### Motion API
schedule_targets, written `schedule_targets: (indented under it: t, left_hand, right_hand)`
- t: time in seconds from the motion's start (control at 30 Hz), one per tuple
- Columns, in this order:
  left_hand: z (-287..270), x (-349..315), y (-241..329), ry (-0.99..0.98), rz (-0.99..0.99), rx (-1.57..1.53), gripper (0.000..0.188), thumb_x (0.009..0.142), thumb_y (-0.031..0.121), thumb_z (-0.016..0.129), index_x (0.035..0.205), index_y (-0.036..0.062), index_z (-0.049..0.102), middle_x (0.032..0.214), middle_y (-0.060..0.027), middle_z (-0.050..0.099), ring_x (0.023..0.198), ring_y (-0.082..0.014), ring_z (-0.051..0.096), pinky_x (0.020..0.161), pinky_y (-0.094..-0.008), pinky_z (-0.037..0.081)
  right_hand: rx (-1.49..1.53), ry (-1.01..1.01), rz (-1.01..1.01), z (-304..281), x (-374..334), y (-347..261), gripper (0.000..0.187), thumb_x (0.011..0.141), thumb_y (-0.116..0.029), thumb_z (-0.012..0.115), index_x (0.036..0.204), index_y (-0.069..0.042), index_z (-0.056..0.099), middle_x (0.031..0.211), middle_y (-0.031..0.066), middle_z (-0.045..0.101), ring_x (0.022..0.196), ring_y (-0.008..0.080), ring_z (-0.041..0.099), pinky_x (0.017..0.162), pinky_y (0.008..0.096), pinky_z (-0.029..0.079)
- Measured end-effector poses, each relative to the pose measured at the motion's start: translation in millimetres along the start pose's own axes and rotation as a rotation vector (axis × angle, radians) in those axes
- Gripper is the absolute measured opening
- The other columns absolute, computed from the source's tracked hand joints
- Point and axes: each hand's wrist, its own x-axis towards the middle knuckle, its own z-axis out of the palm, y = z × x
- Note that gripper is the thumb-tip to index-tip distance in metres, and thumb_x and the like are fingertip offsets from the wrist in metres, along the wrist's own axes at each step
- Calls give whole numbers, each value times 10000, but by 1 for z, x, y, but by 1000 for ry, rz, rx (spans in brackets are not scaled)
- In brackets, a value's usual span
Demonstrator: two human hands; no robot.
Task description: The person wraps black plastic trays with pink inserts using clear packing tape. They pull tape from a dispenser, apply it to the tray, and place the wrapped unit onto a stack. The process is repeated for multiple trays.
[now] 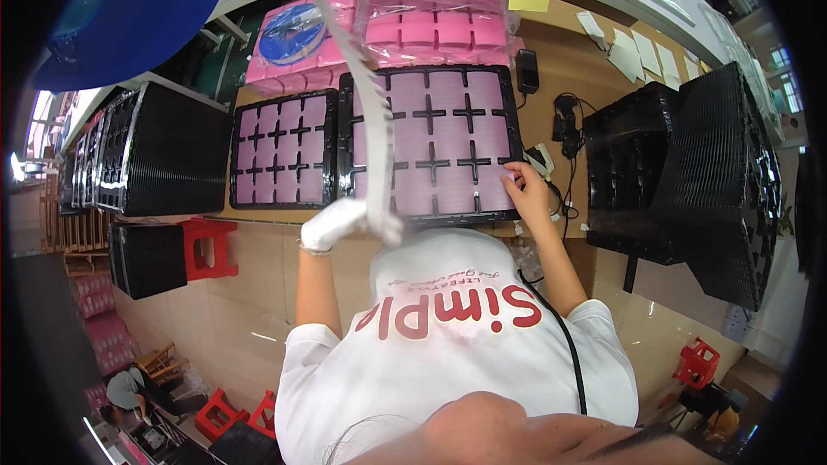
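My left hand (338, 222), in a white glove, holds the lower end of a long white backing strip (362, 95) that rises across the trays toward the top. My bare right hand (522, 186) presses its fingertips on the lower right cell of a black compartment tray (431, 77) filled with pink square pads. A second, smaller black tray (280, 103) with pink pads lies just to the left of it. Both trays rest on a brown cardboard-covered bench (560, 52).
Clear bags of pink pads (431, 17) and a blue tape roll (291, 33) lie behind the trays. Stacks of black trays stand at left (164, 151) and right (689, 172). A small black device with cables (564, 125) sits beside the right hand. Red stools (207, 245) stand on the floor.
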Motion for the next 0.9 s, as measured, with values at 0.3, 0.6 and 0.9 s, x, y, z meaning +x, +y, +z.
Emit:
schedule_targets:
  t: [0.3,0.6,0.9]
  left_hand:
    - [-27,66,-3,1110,51,1295,318,883,189,613,1153,21,625,991,-123,671,944,-296,649,851,-354,498]
    - [-82,132,-15,953,-269,1797,573,986,453,327,1409,84,439,1495,-122,386,1409,-275,301,1131,-581,110]
    - [-93,122,-20,953,-308,1818,537,989,405,339,1423,100,420,1484,-120,400,1405,-241,318,1133,-575,133]
  right_hand:
    - [-661,414,-253,-9,89,-29,223,880,-135,585,1071,-29,630,1081,174,614,997,350,586,836,459,451]
    - [-920,-35,-370,54,145,-2,566,980,-396,375,1436,-60,396,1503,60,384,1416,147,289,1159,573,2]
    - [-870,45,-307,42,150,-10,486,972,-316,417,1360,-31,487,1427,102,475,1389,214,340,1162,552,76]
